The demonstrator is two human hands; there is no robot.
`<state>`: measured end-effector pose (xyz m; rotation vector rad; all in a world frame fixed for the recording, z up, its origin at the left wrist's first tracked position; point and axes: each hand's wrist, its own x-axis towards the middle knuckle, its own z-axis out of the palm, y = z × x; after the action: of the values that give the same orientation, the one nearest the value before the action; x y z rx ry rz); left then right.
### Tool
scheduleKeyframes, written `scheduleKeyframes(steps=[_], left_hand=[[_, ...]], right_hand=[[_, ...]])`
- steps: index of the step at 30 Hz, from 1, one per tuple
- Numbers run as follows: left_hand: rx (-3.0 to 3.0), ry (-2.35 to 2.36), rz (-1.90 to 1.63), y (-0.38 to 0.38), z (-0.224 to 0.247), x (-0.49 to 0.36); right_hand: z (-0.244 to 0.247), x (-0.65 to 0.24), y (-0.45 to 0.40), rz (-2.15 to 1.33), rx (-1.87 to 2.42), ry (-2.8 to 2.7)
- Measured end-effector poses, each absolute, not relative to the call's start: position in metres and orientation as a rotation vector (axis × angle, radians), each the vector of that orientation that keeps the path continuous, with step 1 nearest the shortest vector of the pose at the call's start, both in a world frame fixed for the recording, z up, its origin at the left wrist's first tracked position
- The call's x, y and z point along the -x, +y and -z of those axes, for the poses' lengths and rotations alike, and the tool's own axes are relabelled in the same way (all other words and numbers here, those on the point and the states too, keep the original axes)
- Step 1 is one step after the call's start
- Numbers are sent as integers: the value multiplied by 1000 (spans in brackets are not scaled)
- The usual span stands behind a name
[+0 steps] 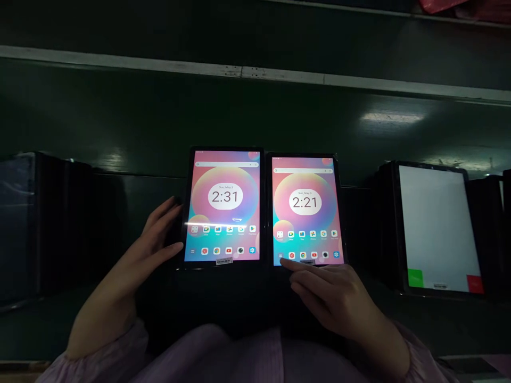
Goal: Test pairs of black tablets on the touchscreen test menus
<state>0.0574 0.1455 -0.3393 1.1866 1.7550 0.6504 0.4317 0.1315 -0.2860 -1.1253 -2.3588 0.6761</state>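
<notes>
Two lit tablets lie side by side in front of me. The left tablet [225, 205] shows a home screen with 2:31, and the right tablet [305, 210] a similar one with 2:21. My left hand [147, 252] is at the left tablet's left edge, fingers apart, thumb by its lower corner, holding nothing. My right hand [335, 290] reaches over the right tablet's bottom edge with the index finger stretched out. Its fingertip is at the lower left icon; the other fingers are curled and nothing is seen in them.
At the right a tablet [437, 229] with a white screen and green and red corner squares leans on dark devices. A row of dark tablets [18, 229] stands at the left. A pale rail [279, 76] crosses the dark green surface behind. Red material [443, 5] shows top right.
</notes>
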Motion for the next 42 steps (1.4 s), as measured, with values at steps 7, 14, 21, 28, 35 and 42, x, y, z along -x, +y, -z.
scheduleKeyframes(steps=[7,14,21,28,35,42], left_hand=[[-1400,1672,-544,143,342,-64],[-1514,1668,-514,140,345,-62],[-1400,1652,-556,140,344,-62],[-1455,1653,-484,141,341,-61],[-1451,1715,-468,140,340,-62],[-1135,1797,-775,152,330,-78]], right_hand=[[287,-429,137,-600,1094,-2350],[283,-434,139,-584,1063,-2356],[281,-430,142,-600,1060,-2380],[281,-427,142,-606,1071,-2382],[284,-425,140,-625,1073,-2363],[279,-443,153,-341,1464,-2068]])
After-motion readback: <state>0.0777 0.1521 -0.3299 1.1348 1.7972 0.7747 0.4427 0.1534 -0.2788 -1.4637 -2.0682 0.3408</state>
